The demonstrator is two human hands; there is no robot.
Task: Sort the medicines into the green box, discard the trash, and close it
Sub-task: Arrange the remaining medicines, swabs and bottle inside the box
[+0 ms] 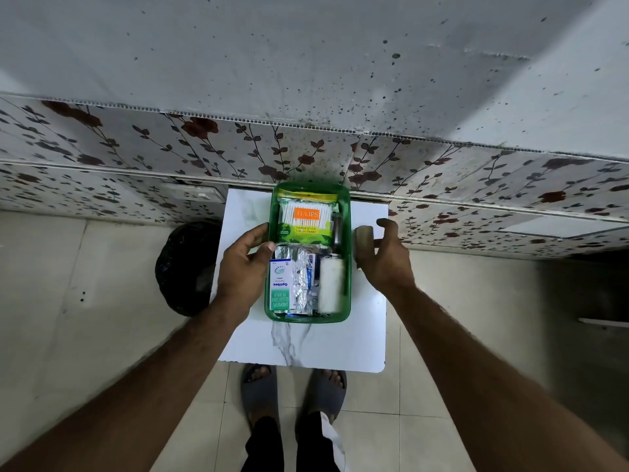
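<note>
Green box (306, 317) sits open at frame centre on the white table (340, 345), no lid in sight. Far left, a black bin bag (185, 267) sits on the floor, handy for trash. Left hand (243, 264) pinches the box's left rim, thumb hooked inside, steadying it, I'd say. Swab pack (304, 219), eye-drop carton (280, 284) and white bottle (331, 284) lie packed inside. Right hand (388, 264) curls round a tape roll (364, 245) just beside the right wall, likely going in next.

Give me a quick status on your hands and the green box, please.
Left hand grips green box at its left rim. Right hand holds tape roll beside its right wall. Box uncovered and full; nothing blocking it.
</note>
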